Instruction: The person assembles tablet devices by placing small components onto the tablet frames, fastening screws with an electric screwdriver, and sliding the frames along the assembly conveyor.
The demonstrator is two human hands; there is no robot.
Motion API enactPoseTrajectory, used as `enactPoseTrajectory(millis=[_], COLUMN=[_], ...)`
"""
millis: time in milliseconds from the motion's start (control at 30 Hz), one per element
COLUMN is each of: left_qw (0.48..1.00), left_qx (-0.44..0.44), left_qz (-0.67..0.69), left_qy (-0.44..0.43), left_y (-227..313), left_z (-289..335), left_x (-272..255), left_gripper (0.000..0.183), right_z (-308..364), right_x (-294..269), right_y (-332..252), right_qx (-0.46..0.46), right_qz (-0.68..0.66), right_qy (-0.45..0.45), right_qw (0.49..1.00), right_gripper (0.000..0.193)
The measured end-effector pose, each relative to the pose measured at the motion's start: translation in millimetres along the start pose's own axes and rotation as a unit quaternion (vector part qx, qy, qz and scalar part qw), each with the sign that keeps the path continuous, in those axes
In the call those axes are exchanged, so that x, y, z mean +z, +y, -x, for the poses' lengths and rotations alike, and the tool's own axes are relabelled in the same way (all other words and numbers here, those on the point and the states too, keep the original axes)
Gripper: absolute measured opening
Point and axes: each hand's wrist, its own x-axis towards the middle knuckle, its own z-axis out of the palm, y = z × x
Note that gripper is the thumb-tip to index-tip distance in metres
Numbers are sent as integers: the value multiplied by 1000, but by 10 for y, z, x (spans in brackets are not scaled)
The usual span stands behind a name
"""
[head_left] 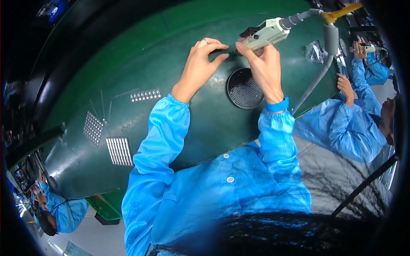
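Note:
My right hand (265, 70) is closed around the near end of a cream-coloured handheld device (267, 34). A ribbed grey hose runs from the device's far end, and the exact fit of my fingers is partly hidden. My left hand (200, 62) is just left of it, above the green table, thumb and index finger stretched out with a gap between them. I see nothing between those fingers. Just below and between my hands lies a round black dish (245, 88) with a grid of small holes, its right side partly covered by my right hand.
Left on the green table (205, 128) lie a white-striped panel (119, 151), a dotted panel (93, 128), a small-part strip (145, 95) and thin rods. A clear plastic bag (314, 52) and a grey hose arm (318, 77) are right. Other people work at both sides.

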Motion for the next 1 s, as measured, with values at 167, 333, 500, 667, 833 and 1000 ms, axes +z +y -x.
enactPoseTrajectory(millis=[167, 333, 500, 667, 833, 1000], left_qw=[998, 994, 993, 996, 997, 993], left_qx=[31, 57, 5, -10, -50, -76], left_qz=[-51, -69, -39, -73, 4, 35], left_qy=[-21, -69, -108, -46, 61, 78], left_y=[180, 259, 370, 199, 105, 124], left_z=[103, 319, 390, 249, 190, 170], left_x=[95, 364, 249, 179, 153, 109], left_gripper=[31, 31, 35, 30, 17, 18], right_z=[192, 490, 384, 99, 59, 2], right_x=[-147, -314, -338, -100, 31, 33], right_y=[-123, -260, -143, 236, 179, 99], right_qx=[14, 58, 54, 0, 2, -2], right_qz=[-48, -61, -84, -4, 20, 23], right_qy=[-9, -19, 9, 14, 13, 14], right_qw=[999, 996, 995, 1000, 1000, 1000], right_gripper=[24, 21, 22, 27, 27, 27])
